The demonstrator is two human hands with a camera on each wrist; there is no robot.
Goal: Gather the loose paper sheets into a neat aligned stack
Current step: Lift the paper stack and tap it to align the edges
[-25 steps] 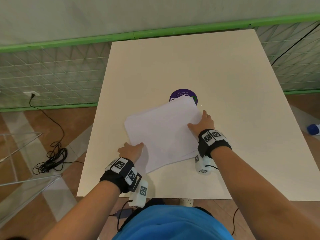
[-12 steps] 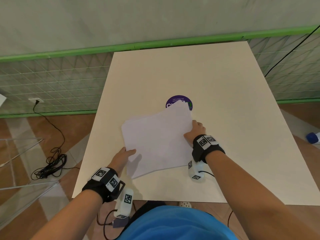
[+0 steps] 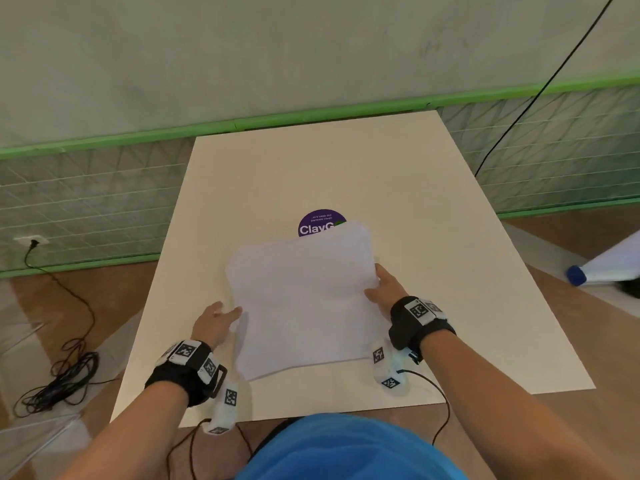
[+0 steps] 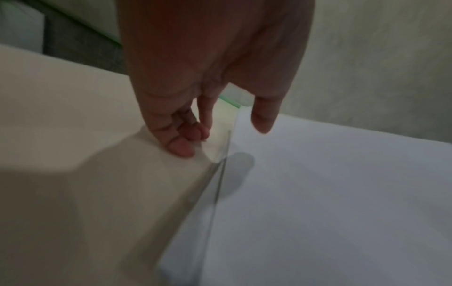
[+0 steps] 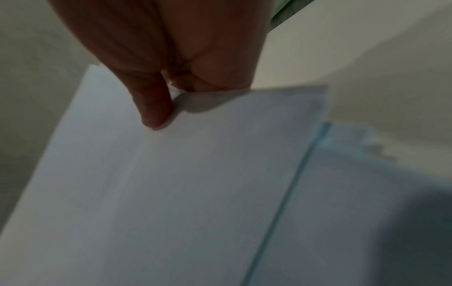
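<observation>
Sheets (image 3: 304, 299) sit mid-table (image 3: 433, 237), covering a purple sticker (image 3: 320, 221) at 12 o'clock; your right hand (image 3: 382, 289) pinches their 3 o'clock edge, your left hand (image 3: 214, 322) hovers loose at 9 o'clock.

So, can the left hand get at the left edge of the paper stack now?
Probably yes. The left hand is right beside the paper stack, fingers on the bare table by that edge, with nothing between.
</observation>
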